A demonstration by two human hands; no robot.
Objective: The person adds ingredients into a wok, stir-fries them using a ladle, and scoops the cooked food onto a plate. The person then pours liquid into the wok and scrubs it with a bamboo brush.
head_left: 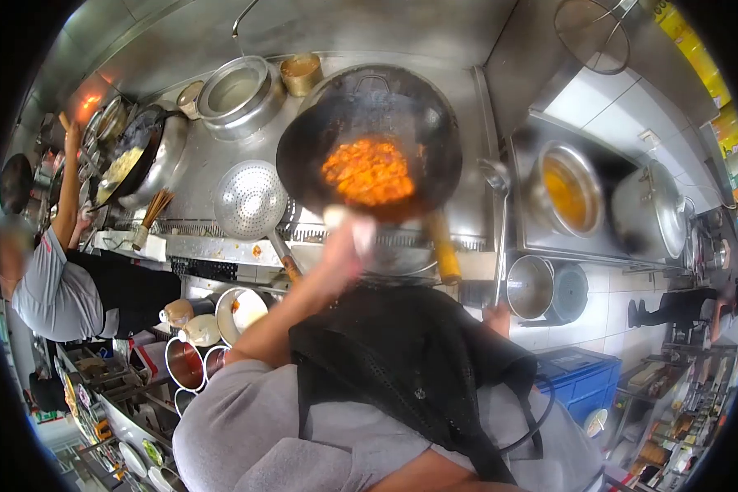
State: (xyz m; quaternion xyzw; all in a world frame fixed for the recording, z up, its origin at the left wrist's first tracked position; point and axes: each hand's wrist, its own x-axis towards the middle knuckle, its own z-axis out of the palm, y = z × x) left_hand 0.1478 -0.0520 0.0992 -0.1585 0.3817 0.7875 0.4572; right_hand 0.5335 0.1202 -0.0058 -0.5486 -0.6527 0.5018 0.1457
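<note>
We saw a black wok [307,156] over the stove, orange-red food [369,172] spread inside it.
Our left hand [346,250], blurred, was closed around a white cloth [336,216] at the wok's near rim. Our right hand [495,316] grasped the handle end of a metal ladle [501,221], well apart from the left, its bowl pointing away from us. A perforated strainer [252,199] lay on the steel surface [190,172], left of the wok.
</note>
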